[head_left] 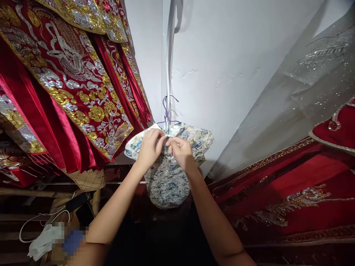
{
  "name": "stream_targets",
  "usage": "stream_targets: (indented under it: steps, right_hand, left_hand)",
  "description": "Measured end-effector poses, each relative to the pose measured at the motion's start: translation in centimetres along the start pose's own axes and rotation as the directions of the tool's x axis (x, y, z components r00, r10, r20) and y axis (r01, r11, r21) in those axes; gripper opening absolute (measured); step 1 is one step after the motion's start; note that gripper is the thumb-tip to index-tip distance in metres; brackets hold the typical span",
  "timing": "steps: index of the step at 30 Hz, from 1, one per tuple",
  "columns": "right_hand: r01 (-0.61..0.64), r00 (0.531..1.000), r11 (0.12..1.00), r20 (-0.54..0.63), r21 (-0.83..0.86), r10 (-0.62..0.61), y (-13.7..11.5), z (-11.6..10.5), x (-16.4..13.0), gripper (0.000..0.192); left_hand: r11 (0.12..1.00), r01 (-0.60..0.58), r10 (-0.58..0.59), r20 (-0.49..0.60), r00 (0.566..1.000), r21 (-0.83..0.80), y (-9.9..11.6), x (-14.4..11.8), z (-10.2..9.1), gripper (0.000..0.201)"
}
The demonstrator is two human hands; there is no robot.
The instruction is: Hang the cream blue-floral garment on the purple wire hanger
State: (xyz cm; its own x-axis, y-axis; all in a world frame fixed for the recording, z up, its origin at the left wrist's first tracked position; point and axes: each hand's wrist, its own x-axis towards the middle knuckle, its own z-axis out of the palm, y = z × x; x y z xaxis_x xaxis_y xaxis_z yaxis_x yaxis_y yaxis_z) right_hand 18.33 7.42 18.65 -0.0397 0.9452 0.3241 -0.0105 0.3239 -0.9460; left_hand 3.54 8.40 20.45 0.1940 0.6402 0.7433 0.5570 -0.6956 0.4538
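Wall (222, 44), white and scuffed, backs an open gap to the right of the floral garment (169, 181), reaching as far as the sheer silver-sparkled fabric (327, 62); on the left, room is tighter, because the gold-and-silver edge of the red embroidered clothing (94, 99) comes right beside the garment's left sleeve. The garment, white with blue flowers and short sleeves, hangs from the lower edge of a purple hanger (164, 105), in front of an upright white strip (168, 44). Both hands meet at its neckline: the left hand (152, 142) has its fingers bent and tips pinched on the front opening, and the right hand (179, 147), fingers curled in, pinches just beside them; the exact bit between the tips is hidden. More red beaded fabric (294, 188) slants along the lower right. Low on the left, on a wooden frame (95, 201), a white cable (23, 232) loops near the left edge, beside a crumpled white bag-like thing (47, 236) whose contents cannot be told.
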Motion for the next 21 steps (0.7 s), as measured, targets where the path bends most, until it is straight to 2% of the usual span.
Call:
stream_targets:
  steps: [2,4,7,9,11,13,14,15,17,19,21]
  right_hand:
    - [-0.017,1.000,1.000,-0.020,-0.007,0.017,0.8,-0.3,0.0,0.030]
    - [-0.012,1.000,1.000,-0.013,-0.007,0.012,1.0,-0.5,0.0,0.030]
    - [0.014,0.999,1.000,0.031,-0.025,-0.013,0.7,-0.5,0.1,0.031]
    - [0.026,1.000,0.997,0.019,-0.073,-0.025,1.0,-0.3,0.2,0.031]
    - [0.017,0.999,0.991,-0.042,-0.129,-0.022,2.0,0.0,0.2,0.028]
    - [-0.001,0.997,0.988,-0.075,-0.158,-0.010,3.1,0.2,-0.1,0.026]
    - [-0.002,0.998,0.988,-0.064,-0.154,-0.008,3.5,0.4,-0.3,0.026]
    - [0.008,0.999,0.990,-0.038,-0.140,-0.013,3.6,0.5,-0.5,0.026]
    - [0.060,0.998,0.994,0.012,-0.092,-0.059,3.1,0.8,-0.9,0.026]
    - [0.115,0.993,0.993,0.027,-0.026,-0.114,1.8,1.2,-1.0,0.022]
    - [0.141,0.990,0.990,0.016,0.029,-0.141,0.4,1.6,-0.7,0.021]
  left_hand:
    - [0.999,-0.020,0.017,0.084,0.996,0.042,-0.2,0.3,0.2,0.007]
    - [0.999,-0.033,0.028,0.133,0.991,0.040,-0.5,0.3,0.4,0.011]
    - [0.997,-0.065,0.061,0.118,0.991,0.031,-0.4,0.2,0.3,0.009]
    - [0.997,-0.072,0.070,0.044,0.997,0.030,-0.1,0.1,-0.4,0.009]
    - [0.997,-0.060,0.065,-0.085,0.994,0.057,0.3,0.1,-1.5,0.009]
    - [0.993,-0.030,0.055,-0.223,0.973,0.117,0.4,0.1,-2.7,0.010]
    - [0.990,-0.010,0.047,-0.257,0.965,0.143,0.4,0.1,-3.3,0.010]
    - [0.988,0.005,0.036,-0.259,0.965,0.156,0.4,0.1,-3.7,0.010]
    - [0.990,0.016,0.012,-0.192,0.981,0.142,0.2,0.1,-4.1,0.011]
    - [0.994,0.001,0.010,-0.103,0.995,0.108,0.0,-0.2,-3.8,0.011]
    - [0.996,-0.008,0.014,-0.064,0.998,0.085,0.0,-0.6,-3.1,0.012]
